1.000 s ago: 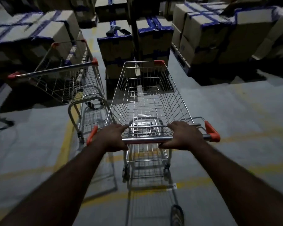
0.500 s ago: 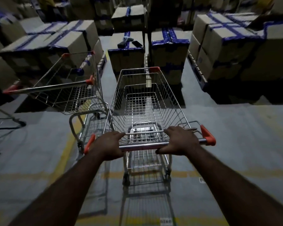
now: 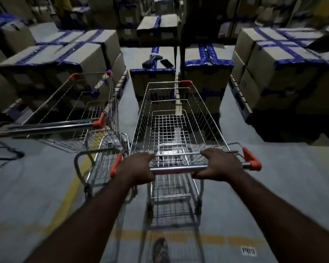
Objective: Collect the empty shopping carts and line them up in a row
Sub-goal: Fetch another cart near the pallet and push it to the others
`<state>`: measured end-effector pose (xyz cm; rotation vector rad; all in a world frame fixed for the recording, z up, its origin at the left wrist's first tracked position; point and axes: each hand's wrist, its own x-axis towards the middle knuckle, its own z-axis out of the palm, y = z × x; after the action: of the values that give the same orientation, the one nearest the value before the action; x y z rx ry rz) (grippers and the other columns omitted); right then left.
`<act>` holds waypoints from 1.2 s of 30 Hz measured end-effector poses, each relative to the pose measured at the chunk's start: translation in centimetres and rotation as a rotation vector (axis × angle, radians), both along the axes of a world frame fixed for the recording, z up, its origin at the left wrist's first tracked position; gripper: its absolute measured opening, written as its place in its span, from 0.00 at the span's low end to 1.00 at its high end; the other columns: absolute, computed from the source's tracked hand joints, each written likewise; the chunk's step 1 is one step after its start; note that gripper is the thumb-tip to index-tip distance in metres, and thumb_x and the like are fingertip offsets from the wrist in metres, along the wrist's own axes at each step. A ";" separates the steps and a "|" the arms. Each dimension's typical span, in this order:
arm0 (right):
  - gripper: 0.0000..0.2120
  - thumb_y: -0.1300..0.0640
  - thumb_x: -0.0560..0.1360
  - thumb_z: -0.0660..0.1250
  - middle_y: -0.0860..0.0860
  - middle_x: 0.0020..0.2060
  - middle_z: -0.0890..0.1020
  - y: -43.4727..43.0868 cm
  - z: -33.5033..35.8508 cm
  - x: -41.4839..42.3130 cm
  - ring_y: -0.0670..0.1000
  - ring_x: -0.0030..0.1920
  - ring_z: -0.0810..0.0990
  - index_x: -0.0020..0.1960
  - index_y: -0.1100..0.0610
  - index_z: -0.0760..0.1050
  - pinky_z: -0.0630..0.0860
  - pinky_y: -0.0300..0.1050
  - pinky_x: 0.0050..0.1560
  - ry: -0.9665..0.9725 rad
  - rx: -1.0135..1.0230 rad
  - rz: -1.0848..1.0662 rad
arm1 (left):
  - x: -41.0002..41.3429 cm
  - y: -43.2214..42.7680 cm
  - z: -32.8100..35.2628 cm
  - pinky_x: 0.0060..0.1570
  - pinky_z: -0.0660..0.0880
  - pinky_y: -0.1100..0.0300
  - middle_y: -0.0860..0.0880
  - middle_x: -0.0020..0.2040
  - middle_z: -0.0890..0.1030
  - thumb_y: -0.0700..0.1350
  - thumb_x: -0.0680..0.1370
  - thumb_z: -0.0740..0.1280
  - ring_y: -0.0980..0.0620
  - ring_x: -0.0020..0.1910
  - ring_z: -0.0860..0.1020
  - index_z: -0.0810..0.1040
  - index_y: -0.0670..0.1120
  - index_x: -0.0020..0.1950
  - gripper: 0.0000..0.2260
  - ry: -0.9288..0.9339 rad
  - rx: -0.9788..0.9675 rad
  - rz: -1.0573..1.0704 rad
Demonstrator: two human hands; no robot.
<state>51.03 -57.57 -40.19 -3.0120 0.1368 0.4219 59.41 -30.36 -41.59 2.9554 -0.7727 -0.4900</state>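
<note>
**Hands.** The left hand (image 3: pixel 136 167) and right hand (image 3: pixel 219 164) each curl over the chrome handle bar (image 3: pixel 179 168), one towards each orange-capped end. The fingers are wrapped round the tube and both forearms are extended.

**Held cart.** The bar belongs to an empty silver wire shopping cart (image 3: pixel 171 130). It stands on the grey concrete floor (image 3: pixel 283 186), directly ahead of the person. Its nose points at stacked brown cardboard boxes with blue tape (image 3: pixel 273 63).

**Neighbour.** A second empty silver wire cart with orange corners (image 3: pixel 74 118) stands just beside it on the left. It faces roughly the same way, and its handle lies a little further forward. Whether the two baskets touch cannot be told.

**Surroundings.** A worn yellow floor line (image 3: pixel 65 202) runs under the neighbour's frame. A shoe (image 3: pixel 160 251) shows at the lower edge.

**Progress.** One cart appears parked and a second is arriving alongside it, so the row looks just begun. The held cart probably needs easing forward until the handles are level. Any further carts lie outside the view.
</note>
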 end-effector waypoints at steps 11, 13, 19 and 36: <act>0.54 0.19 0.61 0.64 0.50 0.75 0.70 -2.8 -0.1 12.5 0.54 0.73 0.69 0.79 0.48 0.63 0.72 0.55 0.68 0.018 -0.028 0.014 | 12.4 -2.8 0.0 0.71 0.67 0.49 0.49 0.77 0.67 0.57 0.67 0.74 0.48 0.75 0.64 0.61 0.56 0.79 0.42 0.039 -0.001 0.026; 0.54 0.18 0.61 0.63 0.50 0.75 0.70 -3.3 -0.2 14.1 0.54 0.73 0.69 0.78 0.48 0.63 0.72 0.55 0.67 0.014 -0.033 0.024 | 13.6 -3.2 0.1 0.71 0.66 0.49 0.50 0.77 0.66 0.56 0.68 0.74 0.48 0.75 0.64 0.61 0.56 0.79 0.42 0.041 -0.007 0.048; 0.54 0.17 0.61 0.61 0.50 0.74 0.70 -5.1 -0.3 18.0 0.55 0.71 0.70 0.78 0.48 0.63 0.74 0.56 0.64 0.018 -0.050 0.109 | 14.7 -4.8 1.1 0.66 0.72 0.50 0.50 0.76 0.68 0.56 0.67 0.74 0.49 0.71 0.69 0.63 0.55 0.77 0.40 0.063 -0.028 0.160; 0.55 0.19 0.62 0.64 0.49 0.78 0.65 -5.3 -0.7 21.8 0.53 0.76 0.64 0.79 0.49 0.62 0.69 0.56 0.71 0.029 -0.012 0.250 | 14.6 -3.8 0.0 0.68 0.67 0.54 0.49 0.76 0.68 0.54 0.68 0.75 0.49 0.73 0.66 0.62 0.52 0.79 0.41 0.030 -0.030 0.271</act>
<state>72.86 -62.83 -40.87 -3.0449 -0.2385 0.4876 74.01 -34.15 -41.54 2.9524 -0.3639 -0.4962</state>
